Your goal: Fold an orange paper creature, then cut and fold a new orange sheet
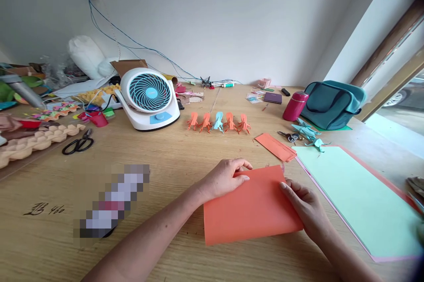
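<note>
An orange sheet of paper (251, 211) is held slightly tilted above the near part of the table. My left hand (228, 178) grips its far left edge, thumb on top and fingers behind. At the right edge my right hand (303, 204) pinches the sheet between thumb and fingers, most of them curled underneath. Beyond the paper stand several folded paper figures in a row, among them a light blue one (217, 122) and an orange one (244, 123). Orange paper strips (276, 147) lie just past the sheet, to the right.
Pale green sheets (357, 198) lie at the right, near keys (291, 138) and blue folded figures (306, 129). A pink bottle (296, 106) and teal bag (331, 107) stand behind. At left are a fan (149, 96), scissors (78, 144) and an egg tray (39, 142).
</note>
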`<state>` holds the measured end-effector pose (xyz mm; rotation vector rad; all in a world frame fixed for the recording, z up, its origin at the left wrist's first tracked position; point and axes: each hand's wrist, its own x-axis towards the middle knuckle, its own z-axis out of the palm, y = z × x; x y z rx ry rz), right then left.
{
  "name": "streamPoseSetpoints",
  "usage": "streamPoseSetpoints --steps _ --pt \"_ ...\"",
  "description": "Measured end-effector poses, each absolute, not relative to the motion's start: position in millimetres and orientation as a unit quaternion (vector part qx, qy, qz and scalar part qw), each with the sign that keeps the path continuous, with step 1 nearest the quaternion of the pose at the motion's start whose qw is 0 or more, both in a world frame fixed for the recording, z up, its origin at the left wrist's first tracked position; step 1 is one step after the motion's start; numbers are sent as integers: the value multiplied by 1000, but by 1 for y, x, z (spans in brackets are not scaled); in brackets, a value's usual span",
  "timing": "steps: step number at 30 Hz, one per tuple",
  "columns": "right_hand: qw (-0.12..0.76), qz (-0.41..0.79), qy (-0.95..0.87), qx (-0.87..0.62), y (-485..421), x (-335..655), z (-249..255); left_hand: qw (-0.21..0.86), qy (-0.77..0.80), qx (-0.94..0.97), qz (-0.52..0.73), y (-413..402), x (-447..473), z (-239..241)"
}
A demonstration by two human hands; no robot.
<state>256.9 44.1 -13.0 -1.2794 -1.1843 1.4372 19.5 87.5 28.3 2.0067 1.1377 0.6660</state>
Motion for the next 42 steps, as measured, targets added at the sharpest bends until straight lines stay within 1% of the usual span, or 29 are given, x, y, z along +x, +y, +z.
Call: streamPoseSetpoints --steps 4,12,18,23,31,38,42 --pt "431 564 -480 -515 45 258 -18 379 440 775 250 87 19 29" --pt "435 544 -499 -516 46 258 -17 374 431 784 245 88 19 29" --pt "459 542 -497 -499 46 257 -18 366 432 789 240 88 19 31" --pt "455 535 -509 -497 45 258 -20 372 436 785 236 87 20 33" --pt "459 544 -487 -505 46 256 -21 362 436 787 244 87 20 31" --pt "500 547 -480 -470 50 255 -22 361 438 786 244 87 19 32" --pt "474 582 -473 -461 50 256 -21 377 437 783 232 86 18 30"
